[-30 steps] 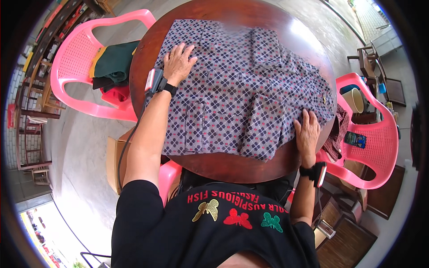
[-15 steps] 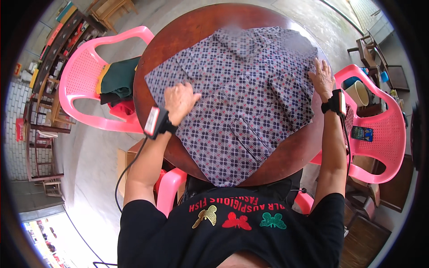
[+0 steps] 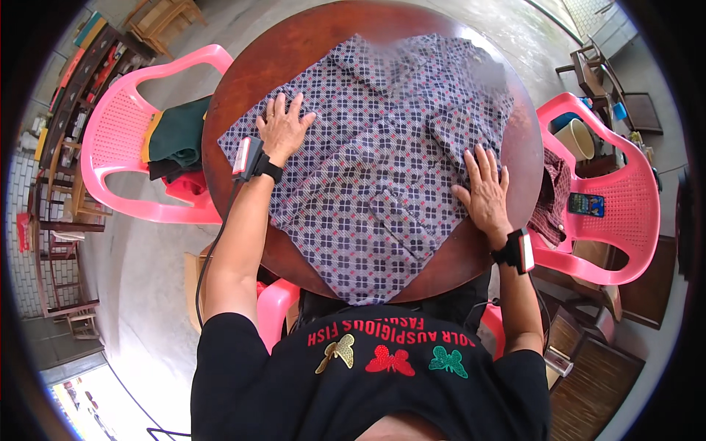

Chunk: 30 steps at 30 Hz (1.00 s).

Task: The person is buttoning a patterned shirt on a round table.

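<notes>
A patterned garment point(image 3: 353, 169), grey with dark squares and small red marks, lies spread over the round brown wooden table point(image 3: 250, 66). It looks like a shirt; its far edge is blurred. My left hand point(image 3: 283, 128) rests palm down on its left part, fingers spread. On the garment's right edge lies my right hand point(image 3: 485, 187), its fingers stretched out and slightly apart. Neither hand grips the cloth. Soft folds and a seam run across the right half, and one corner reaches the table's near edge.
On the left pink chair point(image 3: 110, 140) sits folded dark green cloth point(image 3: 180, 136). The right pink chair point(image 3: 625, 220) bears a phone point(image 3: 586, 205) and a dark red checked cloth point(image 3: 548, 202). Beyond it stands a cream bucket point(image 3: 575, 140). Shelves point(image 3: 81, 103) line the left wall.
My left hand has moved forward and left, its fingers now spread flat. My right hand has come nearer and leftward, from the far right edge down along the garment. The view has shifted slightly.
</notes>
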### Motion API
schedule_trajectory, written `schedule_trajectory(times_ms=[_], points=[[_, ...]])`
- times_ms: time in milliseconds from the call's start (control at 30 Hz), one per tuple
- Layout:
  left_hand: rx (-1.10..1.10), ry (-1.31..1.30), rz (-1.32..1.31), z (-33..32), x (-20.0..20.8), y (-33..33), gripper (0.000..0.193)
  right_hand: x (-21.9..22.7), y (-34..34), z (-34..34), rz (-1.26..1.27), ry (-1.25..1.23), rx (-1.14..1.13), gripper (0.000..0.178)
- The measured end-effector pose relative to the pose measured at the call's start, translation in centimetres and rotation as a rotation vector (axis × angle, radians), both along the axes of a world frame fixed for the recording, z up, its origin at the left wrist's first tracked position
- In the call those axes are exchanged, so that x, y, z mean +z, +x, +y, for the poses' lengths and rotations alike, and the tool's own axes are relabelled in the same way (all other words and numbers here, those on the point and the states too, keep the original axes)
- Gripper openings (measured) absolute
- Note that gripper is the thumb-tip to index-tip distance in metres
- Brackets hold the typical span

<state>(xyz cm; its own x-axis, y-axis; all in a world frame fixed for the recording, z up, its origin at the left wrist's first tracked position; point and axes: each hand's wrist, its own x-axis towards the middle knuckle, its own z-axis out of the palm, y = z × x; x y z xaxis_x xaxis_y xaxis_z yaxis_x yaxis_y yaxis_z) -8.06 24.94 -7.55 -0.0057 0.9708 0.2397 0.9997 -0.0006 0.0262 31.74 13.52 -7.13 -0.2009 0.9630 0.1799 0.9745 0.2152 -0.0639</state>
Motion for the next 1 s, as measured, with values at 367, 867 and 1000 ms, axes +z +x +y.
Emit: schedule_trajectory(times_ms=[367,867,1000], points=[[0.288,0.044,-0.01,0.7,-1.6,2.5,0.057,-0.6,5.4,12.4,-0.194,-0.078,0.071,0.07],[-0.236,0.113,0.182,-12.5,1.3,-1.9,0.059,-0.1,1.8,-0.9,0.059,-0.085,0.265,0.059],[-0.25,0.075,0.147,-14.4,2.4,-2.8,0.06,1.3,3.7,-1.8,0.004,-0.171,0.199,0.055]])
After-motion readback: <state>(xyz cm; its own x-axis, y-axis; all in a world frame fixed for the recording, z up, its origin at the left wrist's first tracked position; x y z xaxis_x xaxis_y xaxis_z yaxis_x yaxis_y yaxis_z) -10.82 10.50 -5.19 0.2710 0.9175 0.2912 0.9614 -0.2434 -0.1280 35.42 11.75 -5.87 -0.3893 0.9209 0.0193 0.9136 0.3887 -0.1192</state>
